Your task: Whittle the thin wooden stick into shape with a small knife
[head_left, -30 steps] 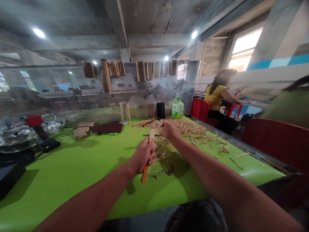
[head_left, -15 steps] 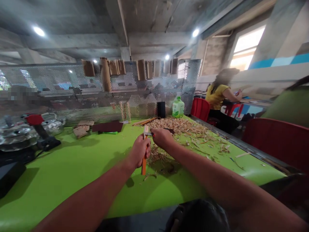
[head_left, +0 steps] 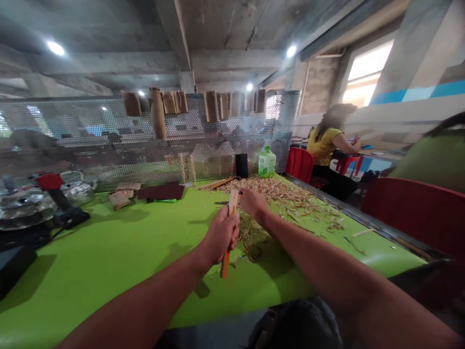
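Note:
My left hand (head_left: 222, 233) is closed around an orange wooden stick (head_left: 225, 261), held nearly upright over the green table (head_left: 109, 257). The stick's pale, shaved upper end (head_left: 233, 199) rises above my fist. Just beyond it, my right hand (head_left: 253, 202) is closed on a small knife whose dark blade (head_left: 222, 202) pokes out to the left of the stick's tip. A heap of wood shavings (head_left: 276, 190) lies under and behind both hands.
A perforated metal screen (head_left: 145, 140) with hanging brown pieces backs the table. A green bottle (head_left: 267, 163), a black cup (head_left: 241, 166), a dark board (head_left: 162, 192) and a red-topped tool (head_left: 54, 194) stand around. Red chairs (head_left: 410, 213) and a seated person in yellow (head_left: 327, 145) are at right.
Both hands have shifted slightly right and nearer me with the stick. My right hand pushed forward along the stick's top, drew back, and now sits past the tip again.

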A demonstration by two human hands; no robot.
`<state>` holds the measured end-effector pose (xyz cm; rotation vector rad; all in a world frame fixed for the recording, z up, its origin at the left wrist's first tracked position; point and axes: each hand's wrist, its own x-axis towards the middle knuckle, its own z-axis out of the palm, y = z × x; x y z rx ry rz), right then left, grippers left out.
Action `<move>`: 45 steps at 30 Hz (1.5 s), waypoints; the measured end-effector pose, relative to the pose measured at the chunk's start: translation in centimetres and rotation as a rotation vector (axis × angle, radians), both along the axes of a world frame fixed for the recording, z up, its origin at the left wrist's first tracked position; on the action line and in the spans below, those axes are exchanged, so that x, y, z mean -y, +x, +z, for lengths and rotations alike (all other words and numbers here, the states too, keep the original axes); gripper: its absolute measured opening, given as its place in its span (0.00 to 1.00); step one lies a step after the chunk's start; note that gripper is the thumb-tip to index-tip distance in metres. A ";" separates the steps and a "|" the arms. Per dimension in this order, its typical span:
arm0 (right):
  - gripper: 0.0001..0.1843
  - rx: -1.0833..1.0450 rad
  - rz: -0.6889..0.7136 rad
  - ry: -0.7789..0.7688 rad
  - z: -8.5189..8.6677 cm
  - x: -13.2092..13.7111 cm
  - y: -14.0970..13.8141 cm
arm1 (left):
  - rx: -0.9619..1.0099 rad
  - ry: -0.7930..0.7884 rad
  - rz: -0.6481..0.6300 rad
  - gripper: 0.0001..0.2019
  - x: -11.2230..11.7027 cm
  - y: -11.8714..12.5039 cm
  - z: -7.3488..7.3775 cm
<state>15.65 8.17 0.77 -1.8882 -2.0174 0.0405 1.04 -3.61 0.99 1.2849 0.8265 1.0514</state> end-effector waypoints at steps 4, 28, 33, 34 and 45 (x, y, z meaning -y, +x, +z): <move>0.21 -0.017 0.080 0.129 0.2 0.7 -1.4 | -0.019 -0.017 0.153 0.04 -1.8 -1.4 0.0; 0.19 0.078 -0.075 0.090 0.7 -1.2 2.7 | -0.212 0.129 -0.091 0.07 1.9 1.2 -0.6; 0.21 -0.054 -0.198 0.109 0.8 -2.4 3.5 | -0.070 -0.030 -0.072 0.14 -0.2 -0.4 -0.7; 0.21 -0.054 -0.162 0.129 0.7 -2.3 2.9 | -0.046 -0.050 -0.011 0.12 -1.0 -1.0 -0.7; 0.19 0.145 0.182 0.147 0.3 2.0 -1.8 | -0.063 -0.032 0.165 0.08 -2.6 -1.6 -0.5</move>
